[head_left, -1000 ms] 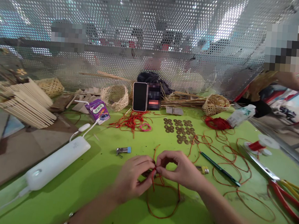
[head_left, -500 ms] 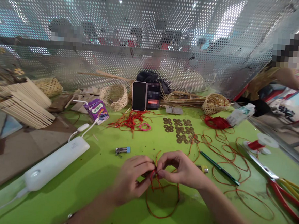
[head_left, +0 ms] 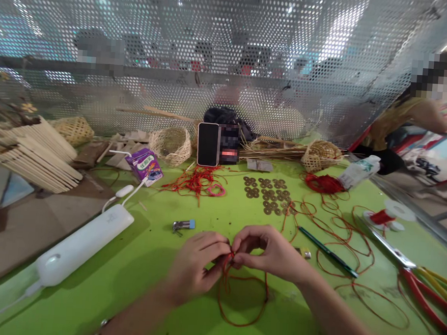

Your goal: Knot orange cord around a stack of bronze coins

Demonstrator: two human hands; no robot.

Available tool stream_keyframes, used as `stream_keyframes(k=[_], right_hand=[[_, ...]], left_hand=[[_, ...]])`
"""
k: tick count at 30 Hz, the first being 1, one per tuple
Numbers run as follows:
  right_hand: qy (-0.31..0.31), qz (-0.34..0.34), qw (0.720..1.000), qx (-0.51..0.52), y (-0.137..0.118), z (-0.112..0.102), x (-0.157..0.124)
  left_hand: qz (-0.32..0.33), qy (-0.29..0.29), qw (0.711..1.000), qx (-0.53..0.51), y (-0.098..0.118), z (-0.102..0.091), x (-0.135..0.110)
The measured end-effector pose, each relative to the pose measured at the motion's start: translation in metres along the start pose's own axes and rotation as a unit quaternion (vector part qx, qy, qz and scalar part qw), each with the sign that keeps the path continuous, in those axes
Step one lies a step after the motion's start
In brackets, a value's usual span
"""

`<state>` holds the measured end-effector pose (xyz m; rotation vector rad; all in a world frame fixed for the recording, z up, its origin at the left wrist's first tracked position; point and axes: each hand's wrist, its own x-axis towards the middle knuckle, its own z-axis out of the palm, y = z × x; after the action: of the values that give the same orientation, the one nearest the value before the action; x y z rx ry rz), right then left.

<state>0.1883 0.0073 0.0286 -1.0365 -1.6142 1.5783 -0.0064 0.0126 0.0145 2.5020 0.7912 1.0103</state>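
Fingertips [head_left: 238,260] of my left hand [head_left: 197,267] and right hand [head_left: 269,252] meet, both pinched tight on a red cord [head_left: 225,275] just above the green table [head_left: 154,280]. From the pinch the cord drops and lies in a loose loop on the table, right below my hands. Just beyond my left hand sits a small metal clip [head_left: 183,226]; a white power bank [head_left: 82,242] lies further left. A green pen [head_left: 328,252] lies to the right of my right hand. Farther off are rows of coins [head_left: 267,193] and a tangle of red thread [head_left: 199,182], then an upright phone [head_left: 208,144] in front of a perforated metal screen [head_left: 232,45].
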Motion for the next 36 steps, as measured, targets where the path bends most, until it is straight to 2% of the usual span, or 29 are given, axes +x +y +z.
stream_keyframes(k=[9, 12, 15, 19, 22, 25, 28, 30, 32, 34, 36], right_hand=[[-0.022, -0.029, 0.995, -0.088, -0.004, -0.006, -0.003], [-0.059, -0.028, 0.995, -0.073, -0.005, -0.004, -0.004], [-0.081, -0.019, 0.996, -0.011, -0.003, -0.001, -0.004], [-0.046, -0.026, 0.999, 0.010, 0.001, 0.004, -0.002], [0.014, -0.060, 0.995, -0.075, 0.000, 0.007, -0.001], [0.078, -0.101, 0.977, -0.173, 0.001, 0.008, 0.000], [0.125, -0.159, 0.954, -0.223, 0.007, 0.007, 0.001], [0.141, -0.192, 0.937, -0.257, 0.011, 0.008, 0.001], [0.142, -0.193, 0.929, -0.280, 0.012, 0.009, 0.001], [0.128, -0.154, 0.945, -0.257, 0.009, 0.010, 0.000], [0.087, -0.099, 0.975, -0.178, 0.005, 0.011, 0.000]], left_hand=[[0.002, -0.030, 0.999, -0.012, -0.003, 0.002, -0.001], [0.006, -0.039, 0.999, -0.026, -0.002, 0.002, 0.000], [0.013, -0.025, 0.999, -0.029, -0.002, 0.002, 0.000], [0.028, 0.017, 0.999, -0.010, -0.005, 0.004, -0.002], [0.024, 0.024, 0.999, -0.009, -0.006, 0.004, -0.002], [0.007, 0.021, 1.000, -0.011, -0.005, 0.004, -0.002], [-0.009, 0.021, 1.000, -0.007, -0.005, 0.005, -0.002], [-0.019, 0.014, 1.000, -0.006, -0.005, 0.006, -0.002], [-0.028, 0.000, 1.000, -0.010, -0.006, 0.007, -0.002], [-0.036, -0.014, 0.999, -0.018, -0.007, 0.008, -0.002], [-0.047, -0.026, 0.998, -0.027, -0.007, 0.007, -0.001]])
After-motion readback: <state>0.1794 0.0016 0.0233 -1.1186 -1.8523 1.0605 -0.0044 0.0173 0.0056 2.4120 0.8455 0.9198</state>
